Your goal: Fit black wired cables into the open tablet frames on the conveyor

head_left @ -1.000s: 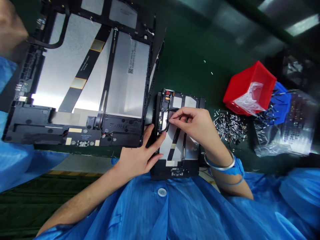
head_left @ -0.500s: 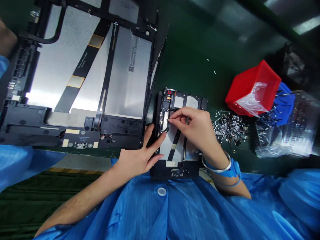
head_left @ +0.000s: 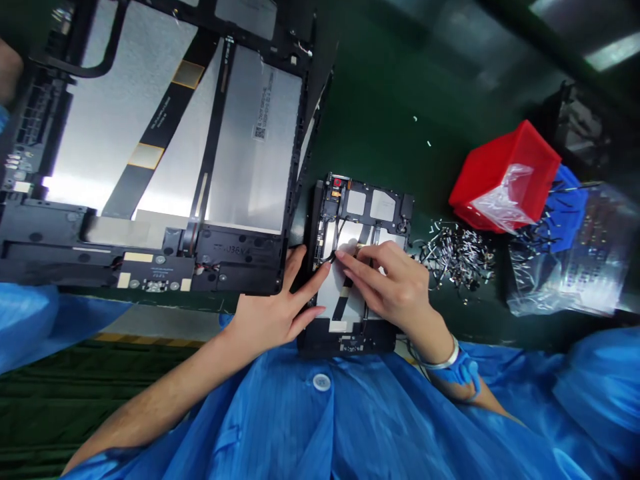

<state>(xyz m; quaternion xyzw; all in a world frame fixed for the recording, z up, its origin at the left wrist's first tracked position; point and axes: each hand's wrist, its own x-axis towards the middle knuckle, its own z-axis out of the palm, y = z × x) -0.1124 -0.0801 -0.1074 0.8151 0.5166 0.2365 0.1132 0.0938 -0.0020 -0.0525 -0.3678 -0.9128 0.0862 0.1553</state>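
An opened tablet [head_left: 325,300] with a silver back plate and dark flex ribbons lies in front of me. My left hand [head_left: 273,317] rests along its left edge, fingers spread. Its index fingertip touches the end of a thin black cable [head_left: 341,230] that bends across the upper left of the tablet. My right hand [head_left: 400,287] is over the tablet's right half, fingers drawn together, tips at the same cable beside my left index finger. What lies under the curled right fingers is hidden.
A much larger-looking opened tablet [head_left: 255,153] stands close at upper left, with another person's hand [head_left: 9,70] beyond it. To the right are a pile of small black and silver pieces [head_left: 457,257], a red bin [head_left: 500,167], a blue bin [head_left: 570,207] and clear plastic bags [head_left: 595,267].
My right hand has shifted slightly down, its raised pinch lowering onto the tablet. The black cable's upper part now lies further right across the plate. My left hand stays almost in place.
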